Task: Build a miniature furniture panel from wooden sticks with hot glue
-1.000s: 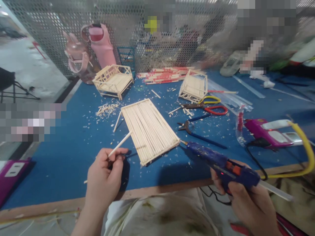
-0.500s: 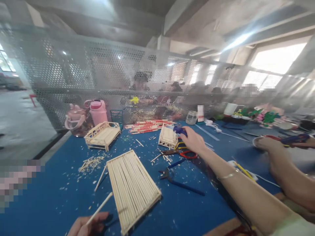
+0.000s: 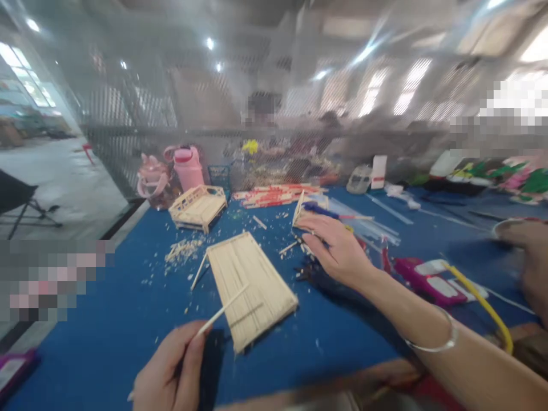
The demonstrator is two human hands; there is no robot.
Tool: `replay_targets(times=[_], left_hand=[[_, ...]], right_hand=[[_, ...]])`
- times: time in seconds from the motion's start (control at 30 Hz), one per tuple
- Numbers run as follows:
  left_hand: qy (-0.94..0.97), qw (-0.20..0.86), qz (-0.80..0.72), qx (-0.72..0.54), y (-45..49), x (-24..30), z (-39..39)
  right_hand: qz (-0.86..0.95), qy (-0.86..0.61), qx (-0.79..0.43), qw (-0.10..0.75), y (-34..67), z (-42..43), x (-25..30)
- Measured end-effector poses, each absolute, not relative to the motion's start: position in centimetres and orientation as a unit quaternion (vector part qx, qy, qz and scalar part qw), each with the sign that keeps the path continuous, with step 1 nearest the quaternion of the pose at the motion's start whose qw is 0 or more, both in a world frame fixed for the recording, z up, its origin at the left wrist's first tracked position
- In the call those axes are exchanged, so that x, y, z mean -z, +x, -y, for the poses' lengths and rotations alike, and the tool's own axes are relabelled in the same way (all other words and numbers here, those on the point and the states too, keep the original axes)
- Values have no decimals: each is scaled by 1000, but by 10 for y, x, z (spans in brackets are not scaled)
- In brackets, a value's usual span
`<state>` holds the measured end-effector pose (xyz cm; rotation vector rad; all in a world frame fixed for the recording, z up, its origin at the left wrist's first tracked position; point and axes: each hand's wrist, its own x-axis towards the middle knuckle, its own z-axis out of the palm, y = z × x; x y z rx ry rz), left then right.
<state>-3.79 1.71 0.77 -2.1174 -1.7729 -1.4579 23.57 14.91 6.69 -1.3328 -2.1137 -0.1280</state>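
My left hand (image 3: 173, 365) pinches a thin wooden stick (image 3: 222, 310), which points up and right over a slatted wooden panel (image 3: 252, 285). The panel lies on the blue table, one loose stick (image 3: 199, 270) against its left edge. My right hand (image 3: 336, 245) is stretched forward, fingers apart and palm down, with nothing visible in it. Just beyond its fingers a dark blue tool (image 3: 319, 210) lies by a small wooden frame (image 3: 298, 210); its kind is unclear. Dark pliers (image 3: 306, 271) show blurred beneath the hand.
A small wooden bed-like model (image 3: 199, 208) stands at the back left, near pink bottles (image 3: 188, 168). Red-and-wood sticks (image 3: 278, 195) lie along the mesh partition. Stick scraps (image 3: 184, 250) litter the table. Clear strips (image 3: 363, 220) and a purple-and-white item (image 3: 432, 279) lie right, near a co-worker's hand (image 3: 520, 234).
My right hand has let go of the dark blue tool and drawn back with its fingers spread. My left hand has raised the stick over the panel. The view has shifted.
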Motion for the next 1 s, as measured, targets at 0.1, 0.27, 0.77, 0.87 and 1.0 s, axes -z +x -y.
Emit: replay_targets(times=[0.1, 0.27, 0.77, 0.87, 1.0], left_hand=[[-755, 49, 485, 439, -29, -24, -11], [-792, 25, 466, 395, -12, -30, -8], [-804, -22, 460, 375, 2, -22, 3], [-783, -33, 479, 396, -5, -15, 6], [-695, -15, 580, 425, -14, -4, 9]], right_hand=[[892, -267, 116, 344, 225, -95, -61], [899, -241, 97, 352, 228, -66, -49], [895, -260, 81, 352, 239, -62, -30], [893, -278, 63, 348, 243, -68, -23], [870, -324, 61, 367, 245, -74, -15]])
